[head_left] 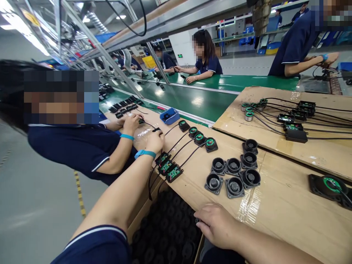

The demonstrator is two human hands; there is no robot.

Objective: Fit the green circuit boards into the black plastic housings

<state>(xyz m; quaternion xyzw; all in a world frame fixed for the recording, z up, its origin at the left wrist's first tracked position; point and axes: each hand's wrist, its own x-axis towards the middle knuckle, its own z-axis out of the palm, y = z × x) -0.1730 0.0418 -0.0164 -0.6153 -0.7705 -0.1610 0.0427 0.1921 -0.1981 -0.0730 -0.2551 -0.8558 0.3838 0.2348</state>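
Note:
My left hand (154, 142), with a blue wrist strap, reaches far forward over the cardboard-covered bench. Its fingers are closed at a small black piece (156, 129) by a thin cable; the grip is mostly hidden. A co-worker's hands (132, 124) are just left of it. Nearer me, my right hand (216, 224) is curled at the bench edge, a bit of something dark showing at its fingertips. Several black square-flanged round housings (234, 186) lie beyond it. Open black cases with green boards (173, 171) are cabled to round black parts with green rings (210, 143).
Below the bench edge, a carton (165, 227) holds many black round parts. A blue bin (169, 116) stands near the green conveyor (192, 99). A raised cardboard sheet (324, 154) bears more cabled boards at right. A metal beam (176, 24) crosses overhead. Co-workers sit across.

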